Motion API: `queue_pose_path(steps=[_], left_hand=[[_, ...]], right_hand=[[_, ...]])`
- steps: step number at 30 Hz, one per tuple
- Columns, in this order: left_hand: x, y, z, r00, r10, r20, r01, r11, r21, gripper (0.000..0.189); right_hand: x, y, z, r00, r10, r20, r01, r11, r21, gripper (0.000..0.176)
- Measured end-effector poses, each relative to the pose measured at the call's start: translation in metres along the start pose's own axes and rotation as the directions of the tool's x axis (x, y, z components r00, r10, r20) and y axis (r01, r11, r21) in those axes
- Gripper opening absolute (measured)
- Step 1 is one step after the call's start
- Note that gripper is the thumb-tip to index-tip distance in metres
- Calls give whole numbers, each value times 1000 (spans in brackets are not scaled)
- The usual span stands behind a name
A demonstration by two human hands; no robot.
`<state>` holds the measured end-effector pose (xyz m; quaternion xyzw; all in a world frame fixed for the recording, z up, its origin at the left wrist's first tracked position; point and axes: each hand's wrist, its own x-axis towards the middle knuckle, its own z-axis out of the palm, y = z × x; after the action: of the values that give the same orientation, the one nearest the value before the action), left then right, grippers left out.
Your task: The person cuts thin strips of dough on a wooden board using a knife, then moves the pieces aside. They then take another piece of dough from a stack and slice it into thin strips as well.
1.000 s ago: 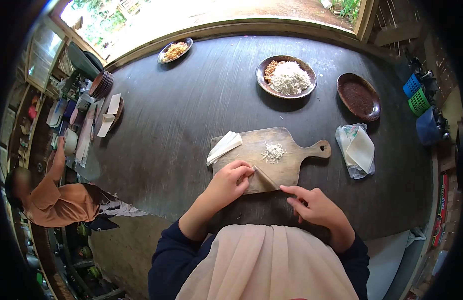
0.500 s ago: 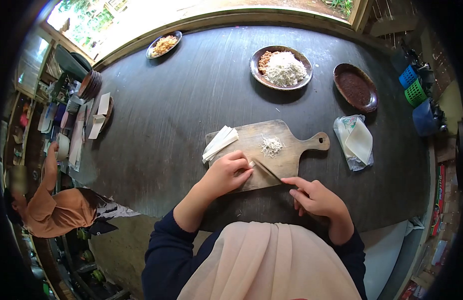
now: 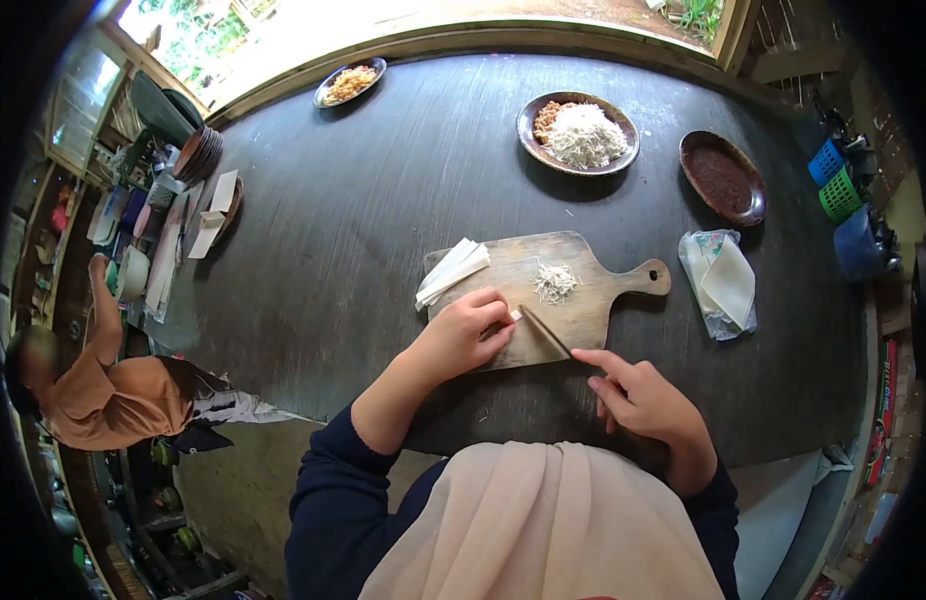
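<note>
A wooden cutting board (image 3: 583,262) lies on the dark table in front of me. My left hand (image 3: 470,335) is closed on a small white strip piece (image 3: 515,315) near the board's front part. In my right hand (image 3: 638,398) is a knife (image 3: 546,332), its blade beside that piece and the index finger stretched along it. White strips (image 3: 453,272) rest at the board's left edge. A small heap of thin white shreds (image 3: 555,283) sits behind the knife.
Farther back stand a plate of white shreds and brown bits (image 3: 583,135), a small plate of food (image 3: 350,85) and a brown oval dish (image 3: 723,178). A plastic packet (image 3: 719,284) lies right of the board. Another person (image 3: 113,395) is at the left.
The whole view has shifted slightly, moving the table and board a little right and up in the frame. Both hands keep their grips, with the knife still at the strip.
</note>
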<state>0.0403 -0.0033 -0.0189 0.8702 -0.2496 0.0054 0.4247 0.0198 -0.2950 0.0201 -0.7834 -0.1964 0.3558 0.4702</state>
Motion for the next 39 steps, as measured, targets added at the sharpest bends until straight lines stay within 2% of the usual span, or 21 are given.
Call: queue_pose_path(steps=[2,4,9,11,18,20,23,30,32,35,39], left_hand=[[-1,1,1,1000,-1,-1,1,1000,18,10],[-2,3,0,999,44,-8,-43,998,54,9],[-5,6,-2,999,25,19,-27,997,72,13],[-6,7,-2,1000,23,19,-24,996,88,14],[-7,11,4,1000,-19,-5,19,997,81,18],[-7,11,7,1000,-15,-17,16,996,93,19],[-7,13,11,999,19,-48,-13,992,122,25],[-9,13,17,997,29,-69,-20,991,133,27],[-9,14,18,996,44,-81,-32,989,145,20],[-7,16,15,997,37,-69,-27,990,139,21],[-7,13,17,994,50,-93,-37,990,134,23]], right_hand=[[1,0,1,993,-37,-110,41,999,36,43],[0,-2,1,995,-39,-87,43,998,48,42],[1,0,1,1000,-24,-18,24,999,28,42],[1,-1,2,991,1,-132,5,999,46,42],[-2,-3,-7,996,30,-80,-26,998,58,40],[1,1,-13,995,33,-93,-34,999,-7,41],[3,3,-15,984,55,-171,-51,998,31,41],[3,0,-7,998,50,-38,-45,993,108,41],[2,-3,-7,991,89,-103,-73,987,146,42],[2,-3,-8,978,85,-189,-57,987,148,42],[0,-1,-7,995,8,-101,4,993,116,41]])
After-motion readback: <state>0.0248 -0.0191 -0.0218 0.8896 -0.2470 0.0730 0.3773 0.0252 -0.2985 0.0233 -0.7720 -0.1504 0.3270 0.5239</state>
